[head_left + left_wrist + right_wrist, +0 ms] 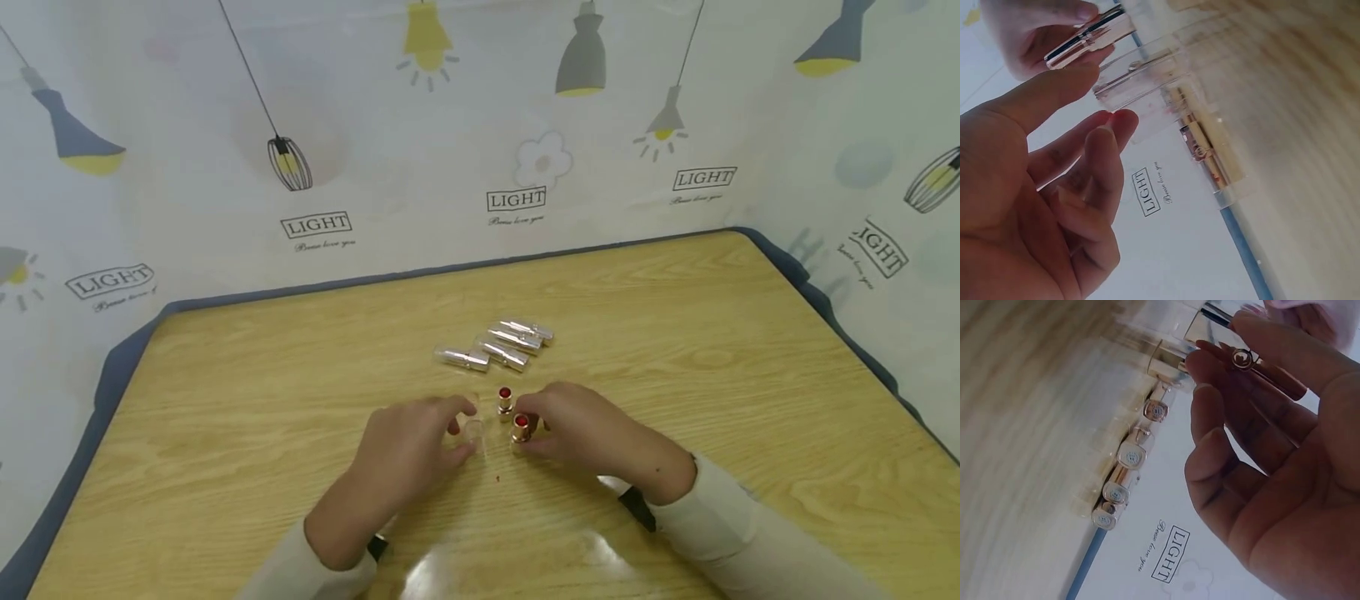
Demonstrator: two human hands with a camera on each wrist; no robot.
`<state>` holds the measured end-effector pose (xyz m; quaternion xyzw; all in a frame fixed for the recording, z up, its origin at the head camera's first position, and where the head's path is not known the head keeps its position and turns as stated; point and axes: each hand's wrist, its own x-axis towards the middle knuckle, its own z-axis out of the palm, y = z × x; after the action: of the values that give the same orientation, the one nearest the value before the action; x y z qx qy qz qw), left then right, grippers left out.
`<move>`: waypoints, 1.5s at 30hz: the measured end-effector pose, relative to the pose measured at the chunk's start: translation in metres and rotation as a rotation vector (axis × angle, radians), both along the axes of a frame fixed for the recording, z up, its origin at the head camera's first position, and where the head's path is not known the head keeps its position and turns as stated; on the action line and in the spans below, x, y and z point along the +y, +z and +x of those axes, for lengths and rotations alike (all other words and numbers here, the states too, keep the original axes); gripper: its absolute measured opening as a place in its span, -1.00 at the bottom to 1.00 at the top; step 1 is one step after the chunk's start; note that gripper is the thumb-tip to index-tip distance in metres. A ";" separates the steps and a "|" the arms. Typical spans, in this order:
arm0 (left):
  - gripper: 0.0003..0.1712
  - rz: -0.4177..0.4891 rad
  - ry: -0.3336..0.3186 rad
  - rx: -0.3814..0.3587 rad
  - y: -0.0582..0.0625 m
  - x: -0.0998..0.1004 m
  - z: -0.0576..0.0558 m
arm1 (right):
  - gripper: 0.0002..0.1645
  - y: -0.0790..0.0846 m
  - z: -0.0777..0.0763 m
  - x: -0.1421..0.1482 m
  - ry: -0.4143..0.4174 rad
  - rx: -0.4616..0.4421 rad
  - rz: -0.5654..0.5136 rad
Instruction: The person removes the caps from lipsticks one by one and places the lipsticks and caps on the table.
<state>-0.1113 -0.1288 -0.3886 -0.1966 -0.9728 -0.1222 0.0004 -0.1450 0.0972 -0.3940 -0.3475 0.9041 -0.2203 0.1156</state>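
My right hand [577, 421] pinches a lipstick [521, 427] by its shiny rose-gold tube between thumb and fingers, its dark red top facing up. A second lipstick [505, 402] without a cap stands upright just beyond it. On the left, the thumb and forefinger of my left hand [408, 442] pinch the upper end of a clear cap [1138, 78], which appears to stand on the table. Another clear cap [1163, 109] stands close behind it. In the right wrist view, the held lipstick [1282, 381] lies across the fingers, partly covered by the thumb.
Behind the hands, several capped lipsticks [504, 354] lie on their sides in a loose group on the wood-grain table [285, 358]. A tiny red speck [497, 478] is on the tabletop between the wrists. A lamp-printed cloth [420, 167] hangs around the table's back and sides.
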 end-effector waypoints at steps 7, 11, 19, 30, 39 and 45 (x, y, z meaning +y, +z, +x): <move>-0.61 0.034 -0.011 0.053 0.012 -0.002 0.004 | -0.84 -0.006 0.003 -0.010 -0.037 -0.018 -0.010; -0.65 0.062 -0.021 0.094 0.016 -0.003 0.005 | -0.85 -0.008 0.003 -0.013 -0.048 -0.006 0.014; -0.69 0.088 -0.053 0.078 0.019 -0.004 0.009 | -0.82 -0.011 0.003 -0.016 -0.076 0.010 0.017; -0.72 0.106 -0.087 0.068 0.022 -0.006 0.009 | -0.82 -0.013 -0.001 -0.013 -0.086 -0.049 -0.016; -0.72 0.083 -0.092 0.065 0.026 -0.007 0.009 | -0.86 -0.011 -0.007 -0.009 -0.060 -0.055 0.003; -0.71 0.090 -0.090 0.019 0.029 -0.006 0.011 | -0.76 0.001 -0.016 0.008 -0.143 -0.084 0.059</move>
<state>-0.1007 -0.1350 -0.3596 -0.2413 -0.9565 -0.1638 0.0128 -0.1607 0.1057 -0.3930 -0.2692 0.9269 -0.2159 0.1477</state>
